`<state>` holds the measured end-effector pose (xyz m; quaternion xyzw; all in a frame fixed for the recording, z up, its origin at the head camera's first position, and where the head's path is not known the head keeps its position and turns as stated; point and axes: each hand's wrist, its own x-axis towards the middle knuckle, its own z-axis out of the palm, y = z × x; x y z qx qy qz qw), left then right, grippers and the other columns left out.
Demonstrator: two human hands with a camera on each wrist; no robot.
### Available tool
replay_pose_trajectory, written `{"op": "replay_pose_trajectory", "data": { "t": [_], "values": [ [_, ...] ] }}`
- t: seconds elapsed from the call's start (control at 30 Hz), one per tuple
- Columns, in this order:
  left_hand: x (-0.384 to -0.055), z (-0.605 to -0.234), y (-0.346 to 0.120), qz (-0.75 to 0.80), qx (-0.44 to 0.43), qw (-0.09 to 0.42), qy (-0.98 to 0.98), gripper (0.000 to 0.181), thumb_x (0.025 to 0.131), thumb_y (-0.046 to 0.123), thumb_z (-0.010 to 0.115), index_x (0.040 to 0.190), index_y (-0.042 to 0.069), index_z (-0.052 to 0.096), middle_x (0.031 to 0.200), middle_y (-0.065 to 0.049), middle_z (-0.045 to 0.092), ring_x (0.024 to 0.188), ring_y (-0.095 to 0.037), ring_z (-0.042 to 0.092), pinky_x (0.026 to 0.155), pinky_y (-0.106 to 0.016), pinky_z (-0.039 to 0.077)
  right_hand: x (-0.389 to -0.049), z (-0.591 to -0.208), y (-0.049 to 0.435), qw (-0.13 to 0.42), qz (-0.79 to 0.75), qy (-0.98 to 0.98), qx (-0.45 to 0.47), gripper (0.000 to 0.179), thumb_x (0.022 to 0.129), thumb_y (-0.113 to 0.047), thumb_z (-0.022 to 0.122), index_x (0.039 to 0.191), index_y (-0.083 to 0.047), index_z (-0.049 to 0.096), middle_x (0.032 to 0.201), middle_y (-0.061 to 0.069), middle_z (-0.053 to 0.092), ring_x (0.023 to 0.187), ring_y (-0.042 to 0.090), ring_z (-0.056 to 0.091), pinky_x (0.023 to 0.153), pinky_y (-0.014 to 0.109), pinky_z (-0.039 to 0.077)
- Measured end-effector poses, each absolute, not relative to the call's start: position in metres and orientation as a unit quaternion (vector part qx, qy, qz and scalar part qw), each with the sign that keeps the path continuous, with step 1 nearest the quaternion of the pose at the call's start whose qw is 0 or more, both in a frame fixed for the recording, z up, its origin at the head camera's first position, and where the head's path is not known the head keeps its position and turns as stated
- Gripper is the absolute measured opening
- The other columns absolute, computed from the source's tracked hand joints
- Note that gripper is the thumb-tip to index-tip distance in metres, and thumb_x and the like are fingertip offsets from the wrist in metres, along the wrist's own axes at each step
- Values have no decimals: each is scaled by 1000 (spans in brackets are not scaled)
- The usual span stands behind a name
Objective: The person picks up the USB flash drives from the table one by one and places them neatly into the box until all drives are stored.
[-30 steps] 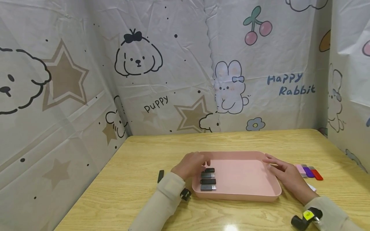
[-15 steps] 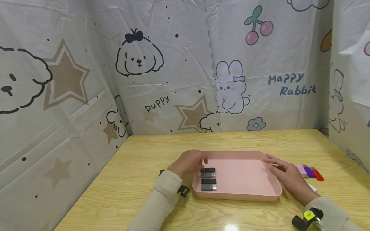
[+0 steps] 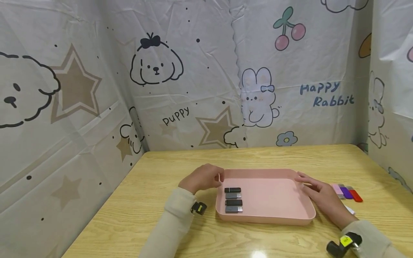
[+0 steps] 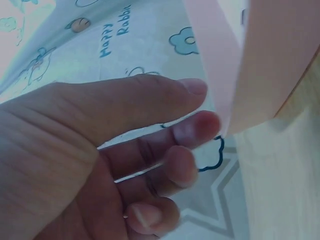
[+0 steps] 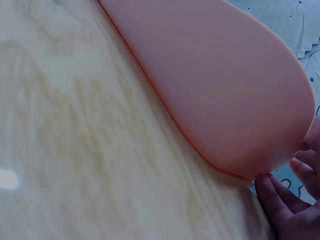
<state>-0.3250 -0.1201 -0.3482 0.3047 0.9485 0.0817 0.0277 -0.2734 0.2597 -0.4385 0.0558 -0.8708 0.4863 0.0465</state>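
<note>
Pink tray [image 3: 274,199] with four USB sticks [image 3: 233,202] in a column

Starting left: the left hand [image 3: 204,178] is by the tray's far-left corner, fingers loosely curled, thumb and index slightly apart, nothing in them. Can't tell if it's touching the rim. Next, the sticks lie inside along the tray's left side: black, grey, black, grey, back to front. Then the right hand [image 3: 322,195], fingers stretched out, touching the tray's right end. Past that, on the wood-grain table [image 3: 384,218]: pink stick [image 3: 337,191], purple stick [image 3: 346,192], red stick [image 3: 356,195], plus a partly hidden white object [image 3: 350,210].
</note>
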Motion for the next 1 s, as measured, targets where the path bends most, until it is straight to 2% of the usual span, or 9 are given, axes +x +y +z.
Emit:
{"op": "replay_pose_trajectory", "data": {
  "t": [0.23, 0.5, 0.8, 1.0],
  "values": [
    [-323, -338, -135, 115, 276, 61, 952, 9, 85, 12, 71, 90, 16, 65, 79, 3, 59, 70, -13, 53, 61, -28, 45, -273, -438, 260, 43, 485, -872, 54, 49, 99, -38, 52, 140, -11, 51, 156, 12, 27, 138, 46, 27, 104, 61, 30],
    [-319, -331, -151, 112, 252, 64, 959, 14, 85, 14, 73, 97, 11, 66, 86, 1, 62, 74, -15, 55, 65, -31, 47, -272, -437, 260, 42, 483, -873, 59, 48, 99, -37, 52, 140, -10, 51, 155, 13, 27, 137, 46, 28, 104, 60, 31],
    [-317, -329, -169, 117, 148, 90, 978, 21, 83, 19, 77, 98, 11, 64, 86, 0, 60, 70, -17, 53, 61, -33, 44, -272, -436, 259, 51, 481, -873, 66, 48, 100, -35, 52, 139, -8, 51, 155, 13, 28, 137, 46, 29, 104, 59, 31],
    [-317, -331, -178, 124, 98, 106, 982, 24, 83, 25, 76, 98, 12, 62, 85, -1, 60, 72, -20, 58, 57, -35, 47, -272, -436, 259, 48, 480, -874, 64, 49, 99, -37, 52, 139, -9, 51, 155, 13, 28, 137, 46, 28, 104, 60, 31]
  ]
}}
